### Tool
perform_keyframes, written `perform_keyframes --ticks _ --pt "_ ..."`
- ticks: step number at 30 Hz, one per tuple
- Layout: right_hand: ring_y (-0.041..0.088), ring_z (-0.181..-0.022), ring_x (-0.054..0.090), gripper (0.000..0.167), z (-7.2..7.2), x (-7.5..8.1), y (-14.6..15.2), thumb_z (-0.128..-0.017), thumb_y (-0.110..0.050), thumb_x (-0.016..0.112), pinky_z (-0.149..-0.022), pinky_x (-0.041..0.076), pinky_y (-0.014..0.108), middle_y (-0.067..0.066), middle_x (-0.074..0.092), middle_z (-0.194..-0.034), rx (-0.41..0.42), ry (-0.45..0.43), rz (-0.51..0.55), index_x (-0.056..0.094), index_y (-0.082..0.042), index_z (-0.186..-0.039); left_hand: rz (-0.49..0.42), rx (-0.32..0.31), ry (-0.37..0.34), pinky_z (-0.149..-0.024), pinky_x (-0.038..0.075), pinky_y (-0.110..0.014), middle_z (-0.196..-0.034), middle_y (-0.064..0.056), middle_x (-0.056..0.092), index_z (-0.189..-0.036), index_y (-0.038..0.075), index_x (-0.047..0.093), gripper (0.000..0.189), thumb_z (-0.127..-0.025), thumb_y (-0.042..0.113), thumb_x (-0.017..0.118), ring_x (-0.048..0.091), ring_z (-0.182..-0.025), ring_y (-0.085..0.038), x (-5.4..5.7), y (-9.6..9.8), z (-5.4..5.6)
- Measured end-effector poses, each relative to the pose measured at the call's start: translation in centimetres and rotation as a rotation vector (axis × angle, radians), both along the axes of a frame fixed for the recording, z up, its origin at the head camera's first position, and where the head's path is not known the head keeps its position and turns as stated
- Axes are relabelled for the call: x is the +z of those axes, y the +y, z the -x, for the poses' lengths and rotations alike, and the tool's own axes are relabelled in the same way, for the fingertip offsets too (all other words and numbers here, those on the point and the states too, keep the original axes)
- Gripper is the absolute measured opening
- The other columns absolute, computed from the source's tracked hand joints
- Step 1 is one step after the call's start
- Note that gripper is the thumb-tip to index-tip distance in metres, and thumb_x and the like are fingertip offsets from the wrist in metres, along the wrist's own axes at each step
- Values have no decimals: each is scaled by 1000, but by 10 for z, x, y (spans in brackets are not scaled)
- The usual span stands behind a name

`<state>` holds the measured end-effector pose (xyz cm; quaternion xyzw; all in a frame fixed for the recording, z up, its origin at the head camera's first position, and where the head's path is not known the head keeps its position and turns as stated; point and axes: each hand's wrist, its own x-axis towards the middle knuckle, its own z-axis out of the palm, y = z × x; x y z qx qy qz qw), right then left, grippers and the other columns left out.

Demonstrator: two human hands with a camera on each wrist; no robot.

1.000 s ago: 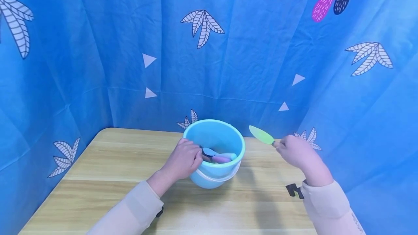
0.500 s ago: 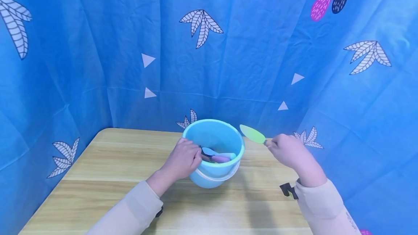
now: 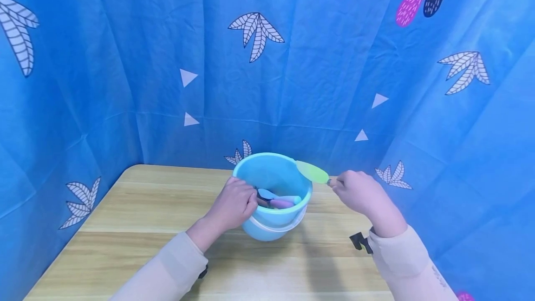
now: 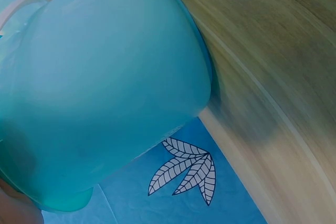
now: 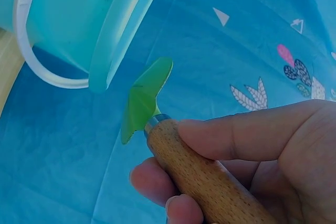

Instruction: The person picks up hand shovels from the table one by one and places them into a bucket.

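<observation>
A light blue bucket (image 3: 266, 219) stands on the table, and my left hand (image 3: 236, 201) grips its left rim. Bucket wall (image 4: 115, 77) fills most of the left wrist view, where only a sliver of the hand shows at the lower left corner. My right hand (image 3: 359, 192) holds a small trowel (image 3: 314, 173) by its wooden handle (image 5: 205, 177). In the head view the green blade (image 5: 144, 100) overlaps the bucket's right rim, its tip pointing left. Inside the bucket lie a light blue tool (image 3: 288, 199), a purple handle (image 3: 281, 204) and a dark piece partly hidden by my left hand.
The wooden table (image 3: 159, 208) spreads out around the bucket, mostly to its left and front. A blue patterned curtain (image 3: 317, 59) hangs close behind the table and along both sides. The bucket's white handle (image 3: 277, 229) hangs down at its front.
My right hand has moved left with the trowel, bringing the blade from beside the bucket to its right rim. My left hand and the bucket have stayed in place.
</observation>
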<state>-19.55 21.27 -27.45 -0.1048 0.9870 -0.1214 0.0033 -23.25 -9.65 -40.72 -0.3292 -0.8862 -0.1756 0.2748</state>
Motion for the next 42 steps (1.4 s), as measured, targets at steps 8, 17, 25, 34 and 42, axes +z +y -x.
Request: perform_keyframes --ticks 8,17,25,34,42 --pt "18 -56 42 30 2 1 -11 -102 -30 49 -58 39 37 1 41 -64 -10 -15 -69 65 -14 -82 -5 -9 2 -82 38 -36 -60 14 41 -64 24 46 30 -93 17 52 42 -68 -11 1 0 0" --pt "16 -52 39 33 5 -11 -23 -100 -22 54 -55 38 33 -1 38 -58 49 24 15 58 -12 -69 -10 -14 -5 -83 38 -36 -62 14 43 -65 24 47 29 -93 19 48 44 -69 -11 1 -1 -1" --pt "17 -54 42 33 6 -11 -29 -101 -23 54 -58 41 34 1 40 -59 58 20 18 60 -12 -71 -22 -13 -6 -82 37 -36 -61 14 40 -64 25 45 30 -94 21 44 42 -68 -10 1 -1 -1" --pt "16 -50 38 38 10 -14 -34 -101 -23 53 -55 40 33 -1 36 -56 63 7 20 54 -14 -64 -38 -16 -3 -81 38 -37 -60 14 39 -64 24 45 30 -93 20 46 43 -68 -11 0 1 0" --pt "15 -49 31 40 17 -18 -38 -101 -23 52 -53 36 32 -1 33 -56 66 -10 22 47 -16 -62 -30 -12 -7 -83 38 -37 -61 14 42 -65 25 48 29 -94 21 45 45 -70 -11 -2 2 2"
